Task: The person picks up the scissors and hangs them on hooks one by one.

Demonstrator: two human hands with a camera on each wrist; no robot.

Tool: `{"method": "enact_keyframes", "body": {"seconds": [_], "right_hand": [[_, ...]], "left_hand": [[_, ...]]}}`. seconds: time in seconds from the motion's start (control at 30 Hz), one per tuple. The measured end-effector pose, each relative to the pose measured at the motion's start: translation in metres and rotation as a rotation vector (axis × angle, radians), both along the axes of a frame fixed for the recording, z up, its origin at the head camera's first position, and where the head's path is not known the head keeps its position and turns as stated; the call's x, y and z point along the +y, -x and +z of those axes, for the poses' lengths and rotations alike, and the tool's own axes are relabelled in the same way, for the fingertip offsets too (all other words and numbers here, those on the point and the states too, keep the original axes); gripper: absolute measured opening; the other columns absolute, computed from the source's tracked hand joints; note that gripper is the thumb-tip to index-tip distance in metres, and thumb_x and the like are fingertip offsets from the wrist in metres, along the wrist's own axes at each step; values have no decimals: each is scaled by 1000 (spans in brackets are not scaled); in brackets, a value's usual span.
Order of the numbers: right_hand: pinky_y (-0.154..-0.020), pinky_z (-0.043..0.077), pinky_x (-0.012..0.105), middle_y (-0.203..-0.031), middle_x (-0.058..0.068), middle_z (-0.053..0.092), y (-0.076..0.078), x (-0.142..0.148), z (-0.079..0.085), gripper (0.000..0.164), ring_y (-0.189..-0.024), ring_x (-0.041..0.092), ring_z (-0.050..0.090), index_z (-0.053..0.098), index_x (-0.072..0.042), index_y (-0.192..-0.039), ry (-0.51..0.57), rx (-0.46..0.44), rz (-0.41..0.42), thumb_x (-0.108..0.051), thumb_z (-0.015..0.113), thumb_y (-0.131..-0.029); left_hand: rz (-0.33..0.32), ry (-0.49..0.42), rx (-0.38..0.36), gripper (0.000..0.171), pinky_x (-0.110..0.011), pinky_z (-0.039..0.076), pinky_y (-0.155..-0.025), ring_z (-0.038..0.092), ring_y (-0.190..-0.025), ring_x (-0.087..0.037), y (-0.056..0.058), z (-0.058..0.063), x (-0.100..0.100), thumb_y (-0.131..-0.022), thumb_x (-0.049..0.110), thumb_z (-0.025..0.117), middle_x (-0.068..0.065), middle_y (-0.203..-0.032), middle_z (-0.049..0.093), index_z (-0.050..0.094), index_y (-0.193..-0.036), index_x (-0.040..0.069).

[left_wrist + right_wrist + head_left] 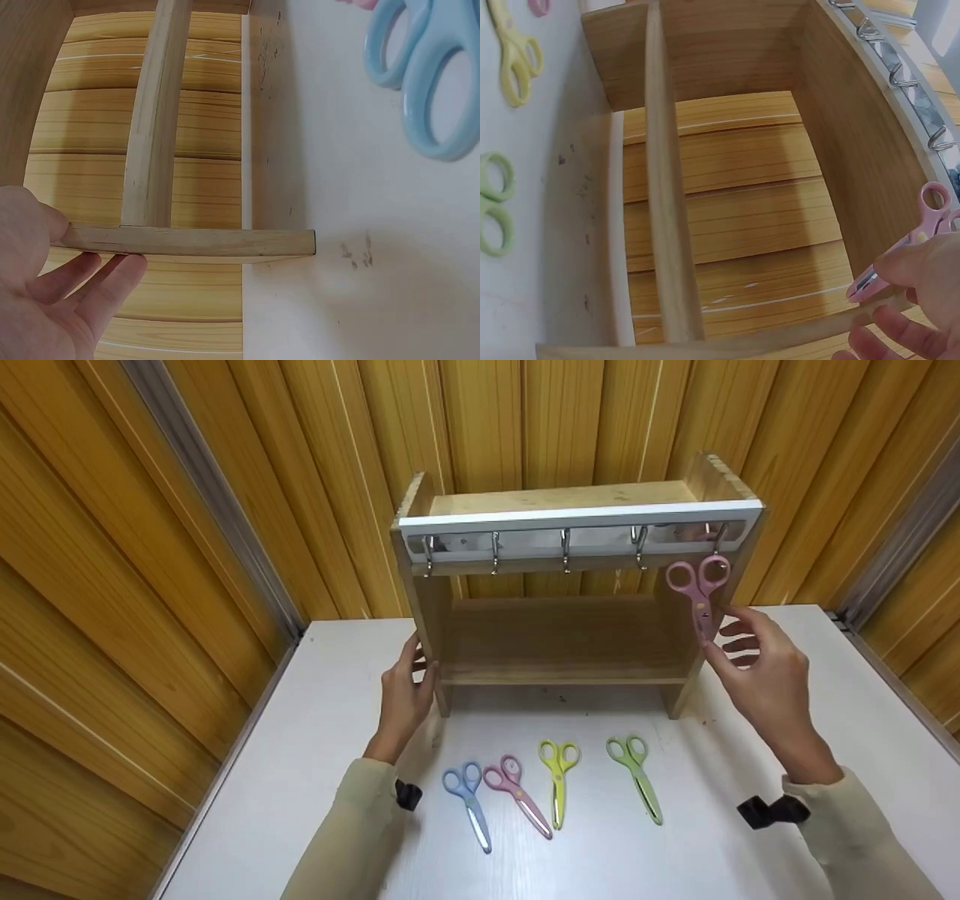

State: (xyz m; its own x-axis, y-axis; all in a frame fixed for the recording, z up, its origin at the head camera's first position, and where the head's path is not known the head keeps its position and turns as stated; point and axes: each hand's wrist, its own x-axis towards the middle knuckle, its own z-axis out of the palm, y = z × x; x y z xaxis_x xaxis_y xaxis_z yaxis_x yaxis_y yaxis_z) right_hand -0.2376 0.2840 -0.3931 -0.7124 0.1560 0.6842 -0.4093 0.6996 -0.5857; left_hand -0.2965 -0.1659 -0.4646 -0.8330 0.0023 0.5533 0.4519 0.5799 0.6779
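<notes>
A wooden shelf (562,502) stands on the white table (315,750) with a white rail of metal hooks (577,517) along its top front. Light pink scissors (697,585) hang by a handle loop from the rightmost hook. My right hand (718,641) pinches their blades just below the handles; in the right wrist view the blade tip (866,283) shows under my thumb. My left hand (421,660) grips the shelf's left side panel (187,241), thumb on one face and fingers on the other.
Blue scissors (466,802), pink scissors (517,795), yellow scissors (559,780) and green scissors (636,772) lie in a row on the table in front of the shelf. The other hooks (937,139) hang bare. Wood-panelled walls close in the table on three sides.
</notes>
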Motion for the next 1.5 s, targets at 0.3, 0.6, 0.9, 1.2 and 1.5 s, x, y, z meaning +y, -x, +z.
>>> {"method": "enact_keyframes", "body": {"seconds": [0.3,0.6,0.9,1.2,1.5], "right_hand": [[-73,36,-3,-113,23,64,-12,10,-20,68,-92,34,66,52,-1,-146,-122,-75,-10,-9,83,-85],[-74,55,65,-124,31,53,-21,8,-39,80,-100,47,61,36,3,-154,-245,-266,7,-17,79,-90],[-75,53,68,-129,34,48,-27,3,-58,84,-109,50,52,34,4,-154,-316,-351,46,-16,81,-87],[-77,51,74,-132,38,49,-31,-6,-72,81,-115,57,51,38,4,-152,-417,-460,77,-28,80,-89],[-64,54,62,-122,33,58,-38,-20,-89,82,-105,53,58,42,2,-149,-456,-523,131,-33,83,-87]], "left_hand": [[-3,7,-10,58,-38,64,-78,71,-109,-33,0,-1,-1,-102,7,63,-19,-134,66,41,-156,12],[-2,21,19,57,-39,64,-78,72,-108,-33,2,0,-2,-102,8,63,-19,-133,66,42,-155,10],[6,18,-3,58,-39,64,-77,72,-107,-33,1,0,-1,-102,8,63,-20,-132,67,41,-156,11],[3,11,-13,58,-38,64,-79,71,-109,-32,1,0,-2,-102,7,63,-19,-134,65,41,-156,12],[-10,19,5,58,-40,64,-77,72,-107,-33,1,-2,-3,-103,9,63,-20,-134,65,40,-157,11]]}}
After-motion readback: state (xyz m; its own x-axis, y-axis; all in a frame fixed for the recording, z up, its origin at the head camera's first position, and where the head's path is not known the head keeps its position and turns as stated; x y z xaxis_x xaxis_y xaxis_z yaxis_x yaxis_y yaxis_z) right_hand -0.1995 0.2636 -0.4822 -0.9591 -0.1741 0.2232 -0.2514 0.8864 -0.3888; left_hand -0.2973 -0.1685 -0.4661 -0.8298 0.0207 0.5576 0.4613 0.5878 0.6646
